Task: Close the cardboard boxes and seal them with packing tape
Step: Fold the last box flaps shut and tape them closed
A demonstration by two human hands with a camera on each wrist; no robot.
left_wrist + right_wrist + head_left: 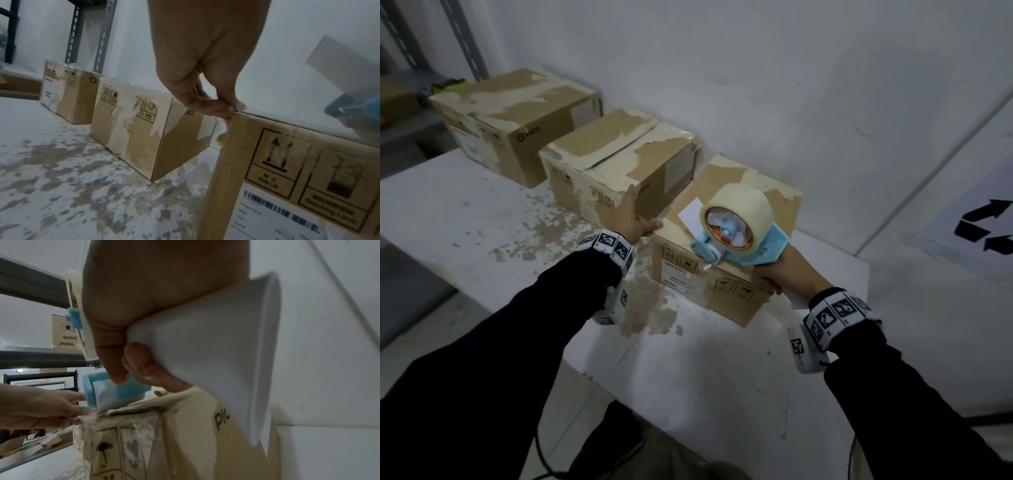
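Note:
The nearest cardboard box [726, 274] stands closed on the white table [482, 219], its top torn and patchy. A blue tape dispenser [767, 245] carrying a clear tape roll [738, 209] sits on the box top, with its front roller at the near top edge. My right hand [787, 270] grips the dispenser handle [125, 391], and a white sheet [205, 345] is pressed under that hand. My left hand [633, 219] pinches the box's near-left top corner [234, 113]. Its thumb is on top and its fingers [213, 108] are against the side.
Two more closed boxes, the middle one [616, 164] and the far one [517, 120], line the wall to the left. Slotted metal shelf uprights [465, 37] rise at the far left. A recycling sign [986, 226] hangs at the right. The table's front edge [571, 356] is just below my arms.

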